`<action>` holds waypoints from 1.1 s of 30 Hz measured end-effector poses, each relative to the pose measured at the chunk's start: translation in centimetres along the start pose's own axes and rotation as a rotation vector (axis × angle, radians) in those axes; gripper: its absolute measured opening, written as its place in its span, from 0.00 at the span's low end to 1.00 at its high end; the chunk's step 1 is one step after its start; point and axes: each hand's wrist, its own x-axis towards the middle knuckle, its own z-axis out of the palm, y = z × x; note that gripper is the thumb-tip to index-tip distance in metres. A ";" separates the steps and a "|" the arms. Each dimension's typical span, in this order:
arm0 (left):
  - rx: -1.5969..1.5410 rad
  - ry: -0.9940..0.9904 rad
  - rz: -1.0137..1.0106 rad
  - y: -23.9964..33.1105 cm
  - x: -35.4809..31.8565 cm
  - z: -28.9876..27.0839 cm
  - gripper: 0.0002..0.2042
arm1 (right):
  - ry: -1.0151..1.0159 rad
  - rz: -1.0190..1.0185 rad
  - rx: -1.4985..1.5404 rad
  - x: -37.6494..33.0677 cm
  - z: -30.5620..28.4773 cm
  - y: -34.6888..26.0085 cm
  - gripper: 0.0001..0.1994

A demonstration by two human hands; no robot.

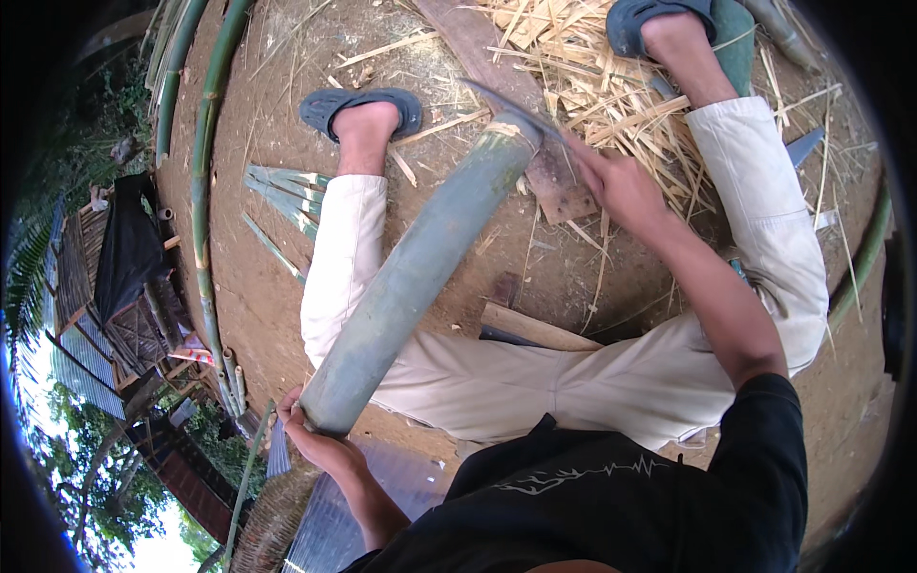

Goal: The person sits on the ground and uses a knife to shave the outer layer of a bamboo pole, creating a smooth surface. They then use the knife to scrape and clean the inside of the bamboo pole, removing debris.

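A thick green-grey bamboo pole section [420,272] lies slantwise across my left leg, its far end pointing up and to the right. My left hand [325,447] is closed round the near end, fingers at its rim. In my right hand [626,191] is a machete; the handle is mostly hidden by the fingers. Its dark curved blade [497,99] crosses the far end of the bamboo, at the pale ring of the node. Whether the edge has bitten into the bamboo I cannot tell.
Under the far end lies a worn wooden plank [564,186]. Pale bamboo shavings [621,115] are heaped between my sandalled feet. Split green bamboo pieces [282,196] lie by my left leg. Long bamboo poles [205,143] run along the left, before a shed [105,277].
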 end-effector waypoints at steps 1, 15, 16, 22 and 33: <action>-0.027 0.005 -0.032 -0.2 0.2 -0.2 0.17 | -0.003 -0.086 0.011 -1.0 -0.6 -1.0 0.27; -0.036 -0.119 -0.064 1.7 -0.5 -1.0 0.12 | 0.146 -0.214 0.007 -0.4 0.4 -1.5 0.33; -0.060 -0.104 -0.060 1.2 -0.4 -0.5 0.12 | 0.117 -0.282 -0.034 -0.6 -0.4 -2.8 0.32; -0.018 -0.137 -0.080 1.5 -0.7 -1.2 0.11 | 0.120 -0.166 -0.084 0.1 -1.2 -3.0 0.30; 0.023 -0.118 -0.117 1.1 -0.5 -1.3 0.11 | 0.062 -0.311 -0.015 -1.6 -0.4 -4.1 0.28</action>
